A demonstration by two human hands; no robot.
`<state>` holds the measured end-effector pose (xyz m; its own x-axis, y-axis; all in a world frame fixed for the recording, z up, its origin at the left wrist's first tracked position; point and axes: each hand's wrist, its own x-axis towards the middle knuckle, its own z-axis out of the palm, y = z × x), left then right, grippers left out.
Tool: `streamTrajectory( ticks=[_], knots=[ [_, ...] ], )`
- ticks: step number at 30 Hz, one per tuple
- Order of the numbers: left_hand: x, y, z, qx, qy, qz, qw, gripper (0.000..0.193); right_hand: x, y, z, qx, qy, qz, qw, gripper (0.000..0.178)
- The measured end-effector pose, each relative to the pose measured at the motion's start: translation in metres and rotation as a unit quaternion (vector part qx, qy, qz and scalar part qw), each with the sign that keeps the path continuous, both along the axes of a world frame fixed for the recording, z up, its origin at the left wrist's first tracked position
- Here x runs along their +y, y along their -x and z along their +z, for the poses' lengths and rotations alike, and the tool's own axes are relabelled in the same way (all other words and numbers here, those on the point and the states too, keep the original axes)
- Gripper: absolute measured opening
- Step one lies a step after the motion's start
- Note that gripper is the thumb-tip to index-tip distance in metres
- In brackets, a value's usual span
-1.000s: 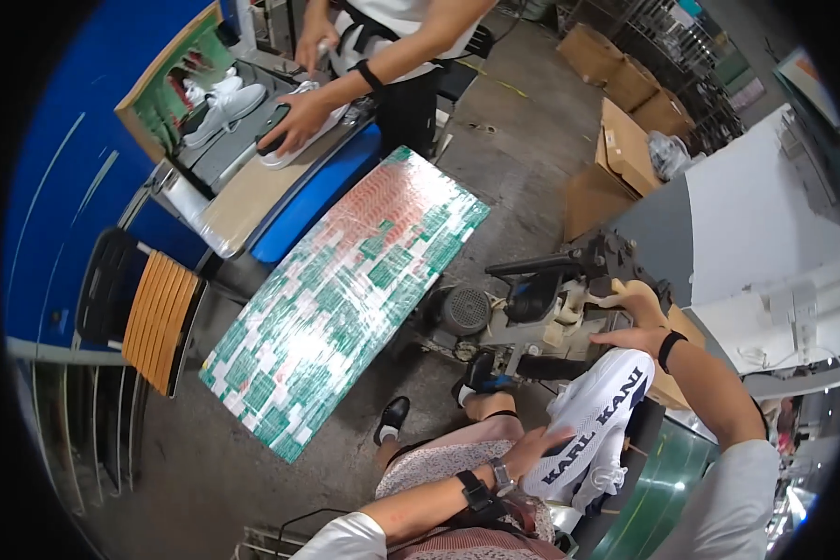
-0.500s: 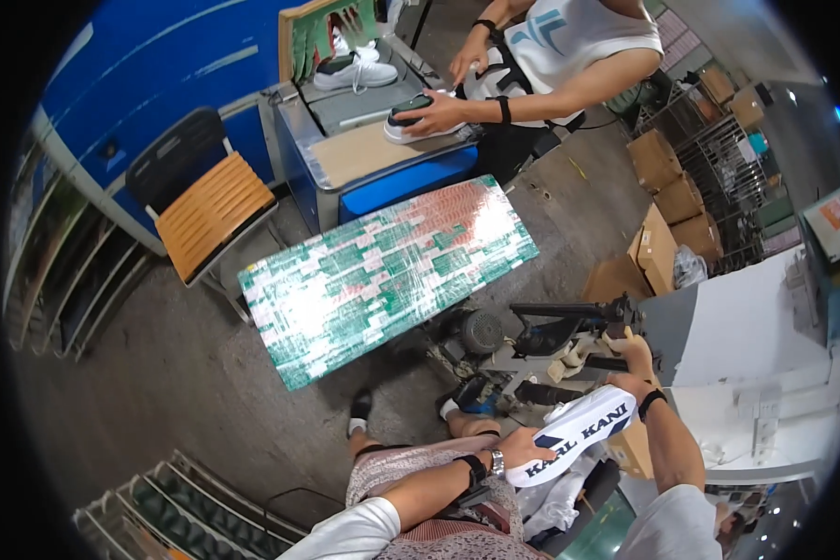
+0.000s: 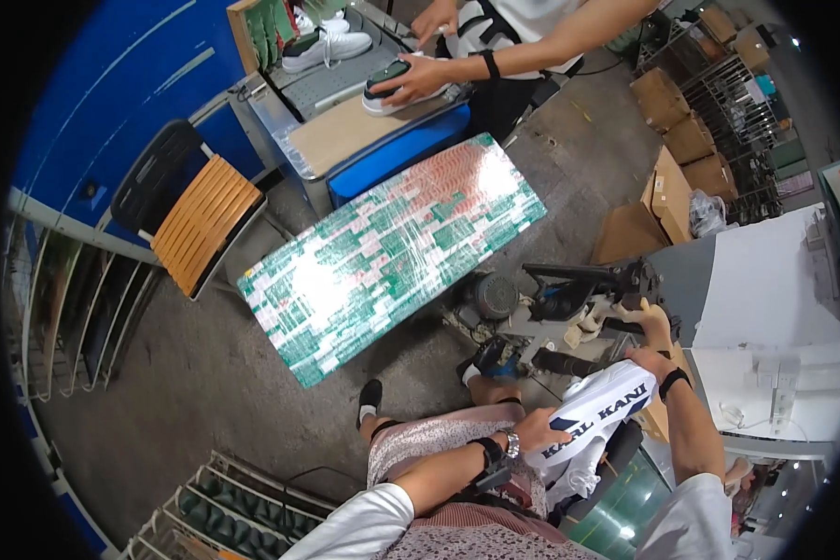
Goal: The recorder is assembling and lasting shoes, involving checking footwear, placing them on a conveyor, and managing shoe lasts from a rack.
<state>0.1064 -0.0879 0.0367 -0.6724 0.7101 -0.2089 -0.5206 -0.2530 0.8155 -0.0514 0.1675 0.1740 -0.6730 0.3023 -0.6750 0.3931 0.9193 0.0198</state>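
Between my two hands stretches a long white shoe upper (image 3: 595, 411) with dark lettering and dark patches on its side. My left hand (image 3: 539, 429) is closed on its near left end, with the thumb lying over the white surface. At the far right end my right hand (image 3: 646, 362) grips it, its fingers partly hidden. A tan foot-shaped form (image 3: 658, 329) stands just beyond my right hand on a dark machine (image 3: 569, 294). More white material (image 3: 583, 474) hangs below the upper, close to my lap.
A low table (image 3: 383, 271) wrapped in green-and-white film stands ahead. Past it a co-worker's hand (image 3: 406, 82) holds a white-and-black shoe on a bench. A slatted chair (image 3: 205, 219) is at left, a rack (image 3: 224, 504) at lower left, cardboard boxes (image 3: 667, 196) at right.
The view has shifted, so the bench and co-worker sit higher and further left in the picture. Both my hands still hold the upper, which appears slightly further right and higher.
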Motion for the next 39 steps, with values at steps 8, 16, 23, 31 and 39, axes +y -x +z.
streamTrajectory(
  ticks=[8,16,23,31,39],
  knots=[
    [-0.023,0.005,-0.016,0.059,-0.051,-0.054,0.996,0.051,-0.011,-0.032,0.033,-0.034,-0.099,0.187,0.977,0.042],
    [-0.147,0.009,-0.017,0.38,0.144,-0.09,0.909,0.083,-0.085,-0.194,-0.026,0.214,0.193,-0.343,0.894,0.076],
    [-0.216,0.006,-0.027,0.351,0.114,-0.214,0.904,0.091,-0.199,-0.272,-0.085,0.372,0.301,-0.263,0.838,0.038],
    [-0.132,0.006,-0.039,0.095,0.102,-0.331,0.933,0.055,-0.214,-0.345,-0.095,0.433,0.321,-0.303,0.786,0.032],
    [0.026,-0.077,-0.016,0.352,0.161,-0.366,0.846,0.068,-0.132,-0.47,-0.146,0.538,0.303,-0.491,0.615,0.038]
  ],
)
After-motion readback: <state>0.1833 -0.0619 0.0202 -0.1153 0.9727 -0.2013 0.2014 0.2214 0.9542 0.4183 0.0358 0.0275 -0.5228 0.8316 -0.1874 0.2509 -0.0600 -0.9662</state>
